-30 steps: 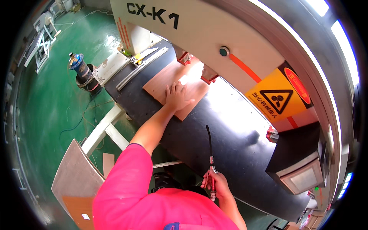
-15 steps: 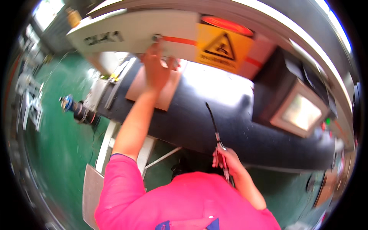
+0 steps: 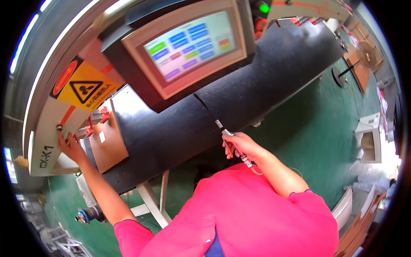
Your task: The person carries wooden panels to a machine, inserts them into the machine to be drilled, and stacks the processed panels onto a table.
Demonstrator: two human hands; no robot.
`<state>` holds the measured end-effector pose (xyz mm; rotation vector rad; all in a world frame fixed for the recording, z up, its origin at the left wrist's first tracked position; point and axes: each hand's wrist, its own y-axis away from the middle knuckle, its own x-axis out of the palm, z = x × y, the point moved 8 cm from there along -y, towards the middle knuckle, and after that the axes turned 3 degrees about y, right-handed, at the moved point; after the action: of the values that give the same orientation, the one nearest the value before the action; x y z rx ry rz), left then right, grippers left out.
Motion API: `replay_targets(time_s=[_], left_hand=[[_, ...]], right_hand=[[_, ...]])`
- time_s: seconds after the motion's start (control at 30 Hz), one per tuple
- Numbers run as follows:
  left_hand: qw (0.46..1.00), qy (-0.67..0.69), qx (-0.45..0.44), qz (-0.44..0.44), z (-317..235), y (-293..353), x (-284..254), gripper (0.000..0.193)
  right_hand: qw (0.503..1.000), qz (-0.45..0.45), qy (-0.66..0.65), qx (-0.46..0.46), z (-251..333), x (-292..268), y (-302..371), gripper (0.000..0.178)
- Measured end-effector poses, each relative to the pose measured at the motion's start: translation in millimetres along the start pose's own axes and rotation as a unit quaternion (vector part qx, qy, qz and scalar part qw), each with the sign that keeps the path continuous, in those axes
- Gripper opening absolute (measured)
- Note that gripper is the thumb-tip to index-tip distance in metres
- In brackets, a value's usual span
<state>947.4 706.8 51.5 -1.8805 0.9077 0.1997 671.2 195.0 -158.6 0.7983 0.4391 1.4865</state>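
My left hand (image 3: pixel 70 146) reaches to the pale machine beam, its fingers stretched toward a small round push button (image 3: pixel 59 127); a fingertip is at or just below the button, and I cannot tell whether it presses. My right hand (image 3: pixel 242 144) is wrapped round an air blow gun (image 3: pixel 227 132) over the near edge of the black table (image 3: pixel 180 132). The gun's thin black nozzle points up and left, and a hose trails from its lower end. Beside my left hand, a brown board (image 3: pixel 112 147) lies on the table, partly under red-and-grey fittings (image 3: pixel 100 116) below the beam.
A touch-screen panel (image 3: pixel 190 47) overhangs the table, with a green light (image 3: pixel 264 7) and red buttons (image 3: pixel 259 24) beside it. A yellow warning sign (image 3: pixel 87 88) is on the beam. Below the table stands a white leg (image 3: pixel 152 199); a stand fan (image 3: pixel 366 53) is farther right.
My view has swung to the right, bringing the screen to the upper middle. My left hand stays by the button, and my right hand still grips the air blow gun.
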Motion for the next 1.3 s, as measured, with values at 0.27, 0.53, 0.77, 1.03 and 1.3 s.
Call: replay_targets(time_s=[0.27, 0.53, 0.77, 1.03, 1.3], left_hand=[[0.909, 0.264, -0.261, 0.19, -27, 175, 111, 0.042], [0.835, 0.339, -0.285, 0.326, -256, 200, 265, 0.051], [0.814, 0.388, -0.331, 0.279, -239, 189, 283, 0.052], [0.766, 0.48, -0.361, 0.229, -225, 198, 334, 0.052], [0.633, 0.645, -0.388, 0.183, -230, 230, 403, 0.053]], right_hand=[[0.975, -0.092, -0.167, -0.114, 29, -138, 30, 0.035], [0.935, -0.113, -0.31, -0.128, 37, -272, 45, 0.031], [0.896, -0.094, -0.401, -0.166, 71, -352, 40, 0.022], [0.845, -0.108, -0.471, -0.228, 197, -432, -50, 0.01], [0.895, -0.054, -0.342, -0.28, 311, -412, -115, 0.029]])
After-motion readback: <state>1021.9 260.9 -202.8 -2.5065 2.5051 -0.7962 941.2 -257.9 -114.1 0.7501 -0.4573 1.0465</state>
